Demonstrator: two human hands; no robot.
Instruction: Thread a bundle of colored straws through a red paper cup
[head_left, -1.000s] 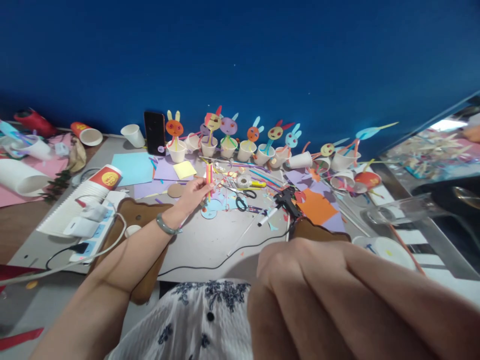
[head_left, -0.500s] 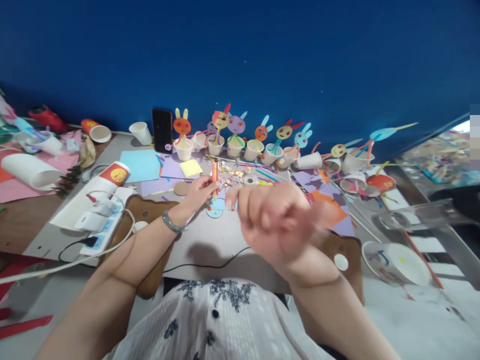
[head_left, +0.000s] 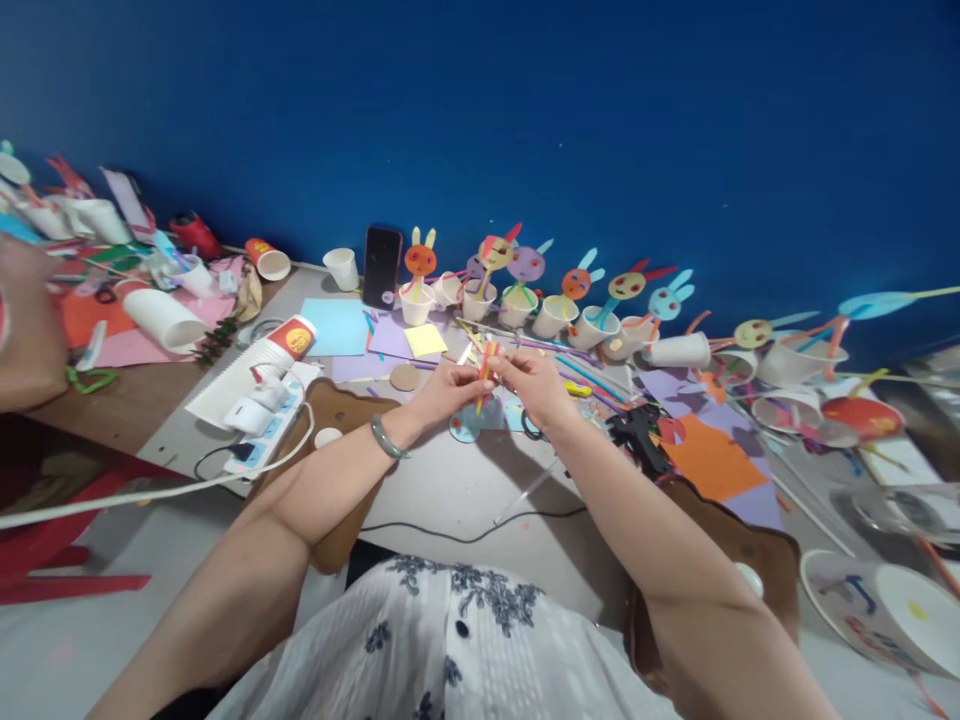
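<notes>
Yellow-and-pink strips pinched in left hand; right hand at their upper end, cannot tell whether gripping

A phone (its screen dark) stands before the blue wall.

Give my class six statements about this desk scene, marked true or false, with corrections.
1. The left hand holds coloured strips. True.
2. The right hand is far from the strips. False: the right hand is right at the strips.
3. The phone stands between a white cup and the orange rabbit. True.
4. The bracelet is on the right arm. False: the bracelet is on the left arm.
5. The glue gun lies near the orange sheet. True.
6. The yellow paper lies under the purple sheet. False: the yellow paper lies on top of the purple sheet.
</notes>
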